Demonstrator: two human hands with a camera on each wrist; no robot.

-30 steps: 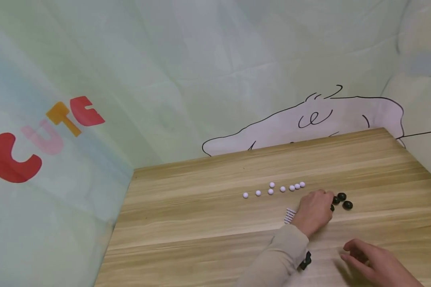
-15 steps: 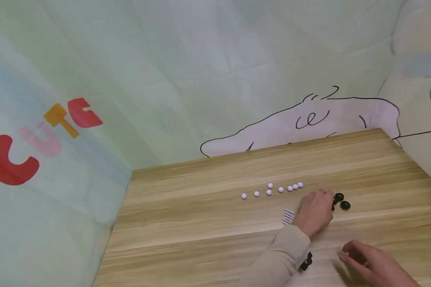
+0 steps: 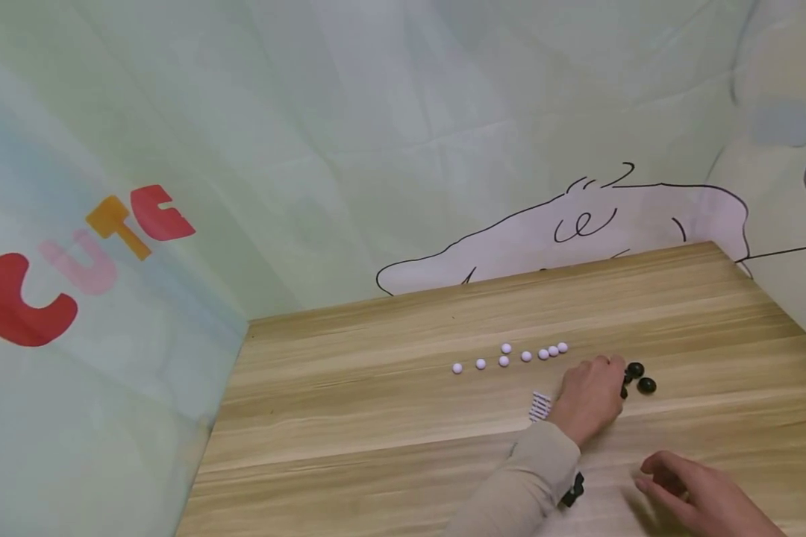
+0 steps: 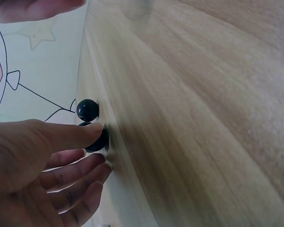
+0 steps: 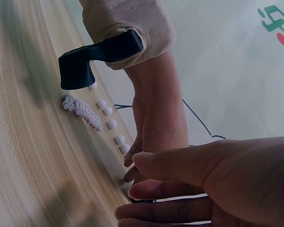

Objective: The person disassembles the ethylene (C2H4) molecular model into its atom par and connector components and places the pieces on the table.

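Observation:
My left hand (image 3: 588, 395) reaches over the right part of the wooden table (image 3: 349, 418), its fingertips at a small group of shiny black balls. In the left wrist view its thumb and fingers pinch one black ball (image 4: 98, 142), partly hidden by the thumb. Just beyond it sits another black ball (image 4: 87, 109). Two more rounded black pieces (image 3: 635, 370) (image 3: 647, 385) show right of the fingers in the head view. Nearer the front, my right hand (image 3: 701, 485) hovers with relaxed fingers, holding nothing.
Several small white balls (image 3: 526, 356) form a loose row behind the left hand. Beside that wrist lies a neat bundle of short white rods (image 3: 539, 406). A printed cloth wall (image 3: 322, 186) borders the table. A black wrist camera (image 5: 78, 68) sits on the left sleeve.
The left hand has shifted slightly right among the black balls, covering more of one of them. The right hand stays about where it was; the head view moved a little.

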